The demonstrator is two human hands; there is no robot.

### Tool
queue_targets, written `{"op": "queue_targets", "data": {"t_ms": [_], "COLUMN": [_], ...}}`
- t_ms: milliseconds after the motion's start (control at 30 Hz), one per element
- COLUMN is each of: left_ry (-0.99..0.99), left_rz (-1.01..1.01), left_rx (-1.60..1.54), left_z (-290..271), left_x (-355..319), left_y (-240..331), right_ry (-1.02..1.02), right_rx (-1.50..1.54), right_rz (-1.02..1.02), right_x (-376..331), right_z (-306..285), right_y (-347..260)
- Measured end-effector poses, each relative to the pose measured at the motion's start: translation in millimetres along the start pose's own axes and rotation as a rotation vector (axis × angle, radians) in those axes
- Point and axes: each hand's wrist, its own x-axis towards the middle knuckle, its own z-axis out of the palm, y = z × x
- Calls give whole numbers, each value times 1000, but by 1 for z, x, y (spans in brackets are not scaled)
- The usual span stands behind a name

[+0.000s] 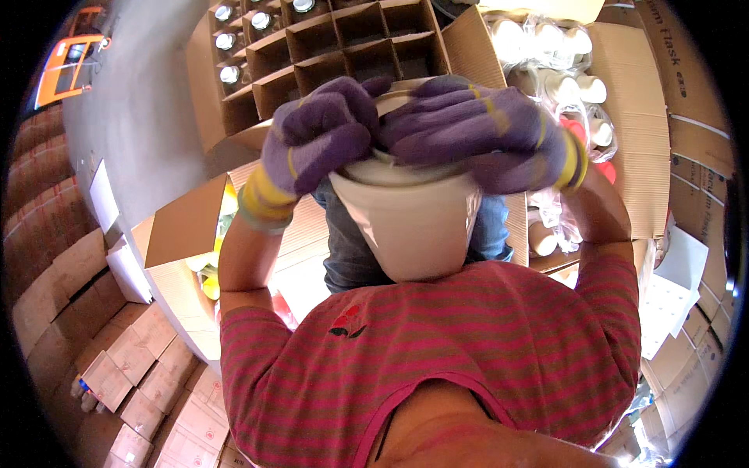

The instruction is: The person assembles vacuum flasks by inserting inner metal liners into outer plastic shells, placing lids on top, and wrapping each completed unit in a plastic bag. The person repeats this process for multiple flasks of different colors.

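A cream plastic bucket (409, 222) stands between my knees, close to my chest. Both my hands wear purple knit gloves with yellow cuffs. My left hand (324, 136) is closed over the left side of the rim, its fingers curled in. Across the mouth lies my right hand (476, 129), fingers stretched toward the left and slightly smeared by motion. Its palm covers the right side of the rim. Between the hands a pale edge shows inside the mouth; what lies beneath is hidden.
Ahead is a divided carton (324, 47) with several silver-capped bottles in its left cells. At right, an open carton (632, 132) holds several bagged white-topped bottles. Another open carton (183, 226) stands at left. Stacked boxes (133, 366) line the left side.
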Motion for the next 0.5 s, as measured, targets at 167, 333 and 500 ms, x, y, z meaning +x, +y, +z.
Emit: {"op": "queue_targets", "data": {"t_ms": [167,333,500], "left_ry": [46,-6,-141], "left_rz": [-90,134,137], "left_rx": [201,-628,-97], "left_z": [25,8,-7], "left_x": [2,15,3], "left_y": [35,-57,12], "right_ry": [-61,129,-174], "right_rx": [-4,-223,76], "right_rz": [-230,-111,-332], "right_x": [-17,19,14], "right_z": [-10,49,-20], "right_y": [36,-40,19]}}
